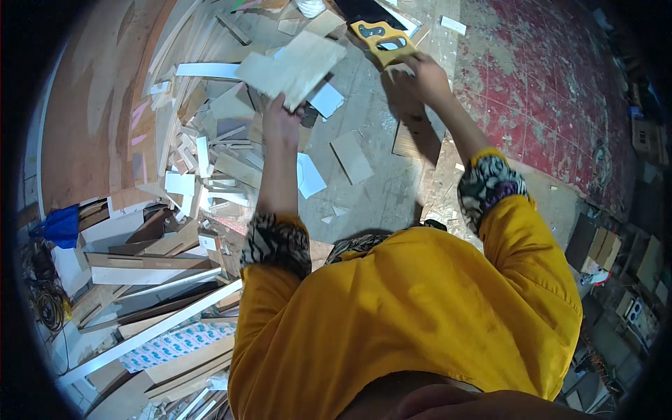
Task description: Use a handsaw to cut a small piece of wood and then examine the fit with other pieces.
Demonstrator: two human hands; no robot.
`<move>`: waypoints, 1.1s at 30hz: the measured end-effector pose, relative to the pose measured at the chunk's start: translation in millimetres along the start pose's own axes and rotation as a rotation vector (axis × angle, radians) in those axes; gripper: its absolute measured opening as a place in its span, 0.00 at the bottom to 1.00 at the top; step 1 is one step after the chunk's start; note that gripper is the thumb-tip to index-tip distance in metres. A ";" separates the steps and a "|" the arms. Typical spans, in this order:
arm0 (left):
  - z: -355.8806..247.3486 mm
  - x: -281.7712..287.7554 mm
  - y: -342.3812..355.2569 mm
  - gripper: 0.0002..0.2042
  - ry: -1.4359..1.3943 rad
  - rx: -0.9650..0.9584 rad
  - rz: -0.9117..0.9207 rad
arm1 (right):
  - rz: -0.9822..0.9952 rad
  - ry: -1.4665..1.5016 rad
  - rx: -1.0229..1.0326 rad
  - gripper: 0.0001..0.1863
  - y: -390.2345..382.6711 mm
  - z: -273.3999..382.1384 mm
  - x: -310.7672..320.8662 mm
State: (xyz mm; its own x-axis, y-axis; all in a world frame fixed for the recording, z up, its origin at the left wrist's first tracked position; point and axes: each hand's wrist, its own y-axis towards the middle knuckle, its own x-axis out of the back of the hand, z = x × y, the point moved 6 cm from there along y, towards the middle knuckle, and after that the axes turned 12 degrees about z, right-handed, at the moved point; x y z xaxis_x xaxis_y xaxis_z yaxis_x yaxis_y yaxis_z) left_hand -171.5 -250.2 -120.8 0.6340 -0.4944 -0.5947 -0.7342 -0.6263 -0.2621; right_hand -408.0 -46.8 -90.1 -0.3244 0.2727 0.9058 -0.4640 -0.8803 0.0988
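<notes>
My left hand grips the near edge of a pale wooden board piece, which is held over the scattered offcuts. My right hand has its fingers closed on the yellow handle of a hand saw at the top centre; the saw's dark blade extends away toward the top edge. Below the board lie a white piece and, farther toward me, a rectangular wooden offcut.
Large plywood sheets stand at the left, above piles of boards and strips and a blue bag. A worn red surface spans the right. Boxes and clutter line the far right.
</notes>
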 end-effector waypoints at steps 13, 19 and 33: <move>6.4 -27.1 -44.6 0.24 0.862 -0.069 -0.212 | 0.207 0.039 -0.379 0.36 -120.9 6.3 -34.5; -21.3 40.6 -140.9 0.22 1.202 -0.283 -0.359 | 0.310 1.040 -0.343 0.15 -105.2 1.1 -53.4; 0.4 81.8 -151.2 0.28 1.903 0.048 -0.234 | 0.626 1.010 -0.167 0.12 -53.9 149.3 -155.7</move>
State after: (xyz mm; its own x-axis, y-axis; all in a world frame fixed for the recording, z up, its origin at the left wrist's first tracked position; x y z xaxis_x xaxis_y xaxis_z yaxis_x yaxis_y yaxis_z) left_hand -8.7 -195.7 -130.1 0.0725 -0.3461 0.9354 -0.5918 -0.7699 -0.2391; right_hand -209.4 -99.8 -174.9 -0.9973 0.0628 0.0374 -0.0722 -0.9280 -0.3656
